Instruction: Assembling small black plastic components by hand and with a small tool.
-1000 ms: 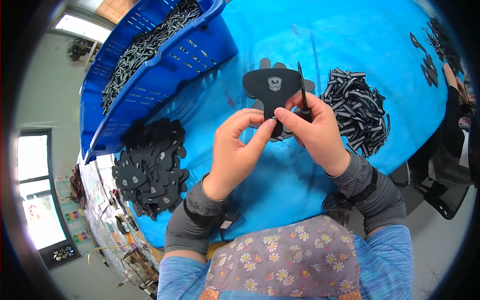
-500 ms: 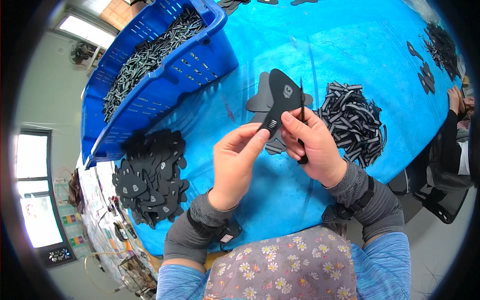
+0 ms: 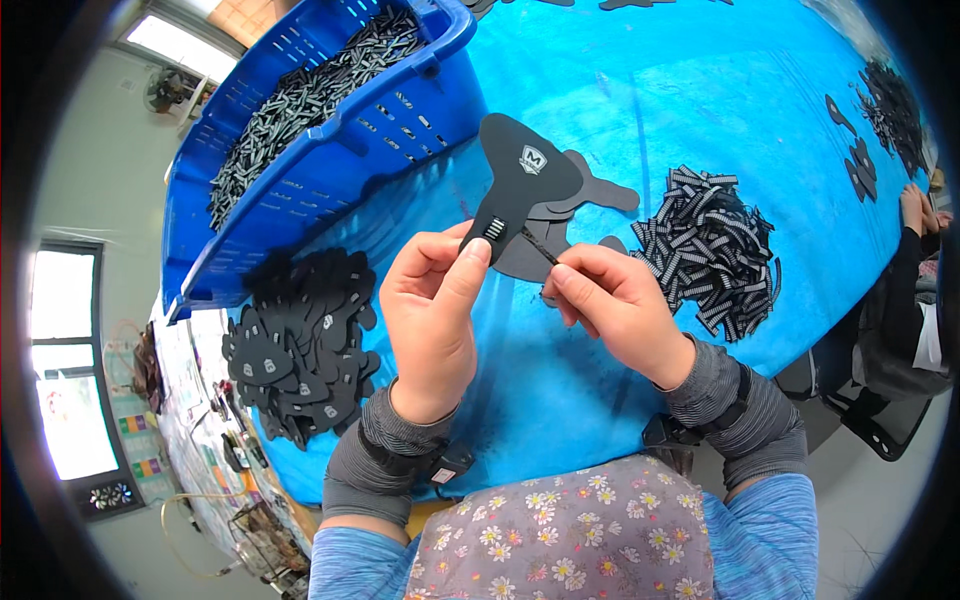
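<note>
My left hand (image 3: 440,320) pinches the narrow end of a flat black cut-out piece (image 3: 535,180) between thumb and fingers. The piece flares out at its far end, with a pale emblem there and a short white-striped patch near my thumb. My closed right hand (image 3: 625,310) grips a thin dark tool (image 3: 540,245) that looks like tweezers. Its tip reaches the edge of the piece's narrow part; fingers hide the rest. Beneath, several similar black pieces (image 3: 605,193) lie overlapping on the blue table cover.
To the right is a heap of black-and-white striped strips (image 3: 710,250). A pile of black cut-outs (image 3: 305,345) lies left, beside a blue slotted crate (image 3: 330,165) full of small strips. At far right, another person's hand (image 3: 912,208) rests near more black pieces (image 3: 860,165).
The black piece has moved left and turned its face more toward me. My right hand has let go of the piece, and the tool has swung from upright to slanting against its edge.
</note>
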The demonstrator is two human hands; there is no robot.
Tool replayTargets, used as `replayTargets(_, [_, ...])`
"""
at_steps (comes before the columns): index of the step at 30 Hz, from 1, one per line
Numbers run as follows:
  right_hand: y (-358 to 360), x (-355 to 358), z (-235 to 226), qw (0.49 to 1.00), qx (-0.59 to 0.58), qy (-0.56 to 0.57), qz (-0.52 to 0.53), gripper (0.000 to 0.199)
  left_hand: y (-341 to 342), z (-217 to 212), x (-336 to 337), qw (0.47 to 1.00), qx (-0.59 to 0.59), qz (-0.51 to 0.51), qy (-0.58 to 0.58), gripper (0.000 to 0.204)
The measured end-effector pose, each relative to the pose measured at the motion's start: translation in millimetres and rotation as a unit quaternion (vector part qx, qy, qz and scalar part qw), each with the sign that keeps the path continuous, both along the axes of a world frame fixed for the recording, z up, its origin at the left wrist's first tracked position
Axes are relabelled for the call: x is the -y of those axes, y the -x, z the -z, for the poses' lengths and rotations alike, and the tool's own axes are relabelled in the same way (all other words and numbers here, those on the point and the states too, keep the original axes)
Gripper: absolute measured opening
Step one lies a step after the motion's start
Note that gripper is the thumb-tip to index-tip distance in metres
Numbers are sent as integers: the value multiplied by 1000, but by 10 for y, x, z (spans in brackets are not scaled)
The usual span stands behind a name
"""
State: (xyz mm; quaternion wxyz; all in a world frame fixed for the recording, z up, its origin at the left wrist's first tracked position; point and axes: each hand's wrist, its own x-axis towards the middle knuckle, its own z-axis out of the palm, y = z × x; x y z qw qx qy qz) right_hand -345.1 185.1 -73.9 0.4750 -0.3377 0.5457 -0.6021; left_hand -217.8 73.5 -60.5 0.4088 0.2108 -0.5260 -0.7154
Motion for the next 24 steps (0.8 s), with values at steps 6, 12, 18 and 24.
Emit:
replayTargets(6, [-10, -40, 9, 999, -16, 42, 21, 16, -36, -42, 19, 1000, 11, -20, 20, 4])
replayTargets(12, [-15, -23, 64, 996, -82, 34, 30, 16, -37, -74, -8, 998, 38, -10, 56, 6])
replayTargets(18, [-1, -25, 65, 986, -147, 55, 59, 15, -20, -47, -11, 993, 101, 33, 58, 6])
replayTargets(24, [28, -22, 77, 994, -91, 49, 35, 16, 28, -33, -101, 984, 140, 90, 66, 7])
